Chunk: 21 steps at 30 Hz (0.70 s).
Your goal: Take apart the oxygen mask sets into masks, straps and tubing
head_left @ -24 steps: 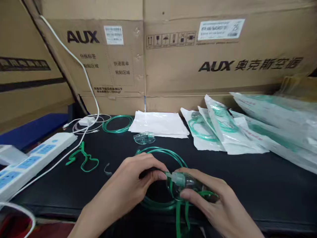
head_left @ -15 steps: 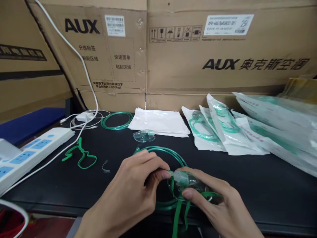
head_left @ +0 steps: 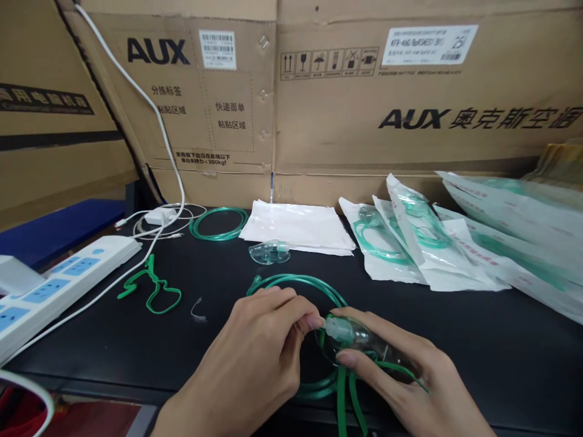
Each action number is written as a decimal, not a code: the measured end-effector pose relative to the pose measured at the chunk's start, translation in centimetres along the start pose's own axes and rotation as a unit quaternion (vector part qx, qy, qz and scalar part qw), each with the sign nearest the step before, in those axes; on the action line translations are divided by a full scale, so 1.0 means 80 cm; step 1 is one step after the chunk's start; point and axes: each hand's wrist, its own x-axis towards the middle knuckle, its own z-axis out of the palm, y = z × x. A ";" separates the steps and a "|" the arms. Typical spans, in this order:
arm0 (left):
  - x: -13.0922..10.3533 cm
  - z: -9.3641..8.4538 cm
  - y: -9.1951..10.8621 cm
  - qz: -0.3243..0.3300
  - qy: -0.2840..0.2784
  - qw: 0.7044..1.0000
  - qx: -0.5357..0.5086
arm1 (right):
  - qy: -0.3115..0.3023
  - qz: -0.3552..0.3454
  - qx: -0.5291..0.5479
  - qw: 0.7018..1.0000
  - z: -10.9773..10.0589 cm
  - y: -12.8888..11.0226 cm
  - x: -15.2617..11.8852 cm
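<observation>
Near the table's front edge, my right hand (head_left: 405,364) grips a clear oxygen mask (head_left: 364,340) with its thumb and fingers. The mask's pale connector (head_left: 339,329) points left, and a green strap (head_left: 342,400) hangs below it. My left hand (head_left: 268,346) pinches the tubing end at the connector's tip; the fingertips hide most of that end. A coil of green tubing (head_left: 314,282) lies on the table behind and beneath both hands.
Farther back on the black table (head_left: 150,346) lie another mask (head_left: 269,252), a tubing coil (head_left: 218,223) and white sheets (head_left: 298,224). Packaged masks (head_left: 419,237) are at right. A green strap (head_left: 157,291), power strip (head_left: 68,282) and white cable (head_left: 159,121) are at left.
My left fingertips and the mask's connector have shifted slightly right in view and still meet. The whole scene has also shifted a little right and down.
</observation>
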 end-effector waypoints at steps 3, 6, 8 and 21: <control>0.002 -0.001 -0.005 -0.011 -0.014 0.998 -0.054 | 0.012 0.018 0.001 1.000 -0.001 0.003 0.002; 0.002 -0.004 -0.007 -0.005 -0.005 0.998 -0.070 | 0.012 0.025 -0.003 1.000 -0.001 0.003 0.000; 0.002 -0.002 -0.008 -0.008 0.013 0.998 -0.060 | 0.014 0.023 -0.007 1.000 0.000 0.002 -0.001; 0.007 -0.010 -0.003 0.014 0.012 0.993 -0.114 | -0.016 0.043 -0.006 0.999 -0.006 -0.011 -0.008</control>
